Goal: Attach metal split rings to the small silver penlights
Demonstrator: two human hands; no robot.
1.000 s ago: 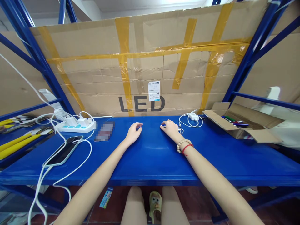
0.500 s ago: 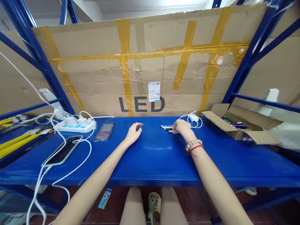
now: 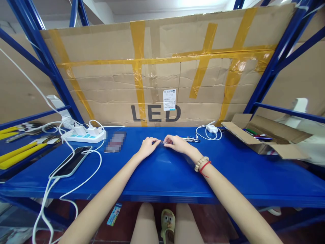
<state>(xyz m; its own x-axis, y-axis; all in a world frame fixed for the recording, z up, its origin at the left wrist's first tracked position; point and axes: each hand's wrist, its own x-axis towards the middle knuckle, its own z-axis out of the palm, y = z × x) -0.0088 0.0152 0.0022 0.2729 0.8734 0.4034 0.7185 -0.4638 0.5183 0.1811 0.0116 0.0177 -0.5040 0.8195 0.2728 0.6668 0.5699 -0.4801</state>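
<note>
My left hand [image 3: 149,147] and my right hand [image 3: 177,144] meet above the middle of the blue tabletop [image 3: 162,179]. Between their fingertips is a slim pen [image 3: 163,142], of which only a short dark and silvery piece shows. The fingers of my right hand are closed round it, hiding most of its length. At its left end, my left thumb and forefinger pinch together. Just behind my right hand, more pens [image 3: 191,139] lie side by side, partly covered by the hand.
An open cardboard box [image 3: 264,140] with pens stands at the right, near a white charger with cable [image 3: 212,128]. On the left are a power strip [image 3: 83,136], a phone [image 3: 71,162] with cables and a blurred-out flat item [image 3: 115,142]. Cardboard [image 3: 157,78] walls off the back.
My right hand has come left from the row of pens, bringing a pen to my left hand. My left fingers have closed at its end. The view has shifted slightly.
</note>
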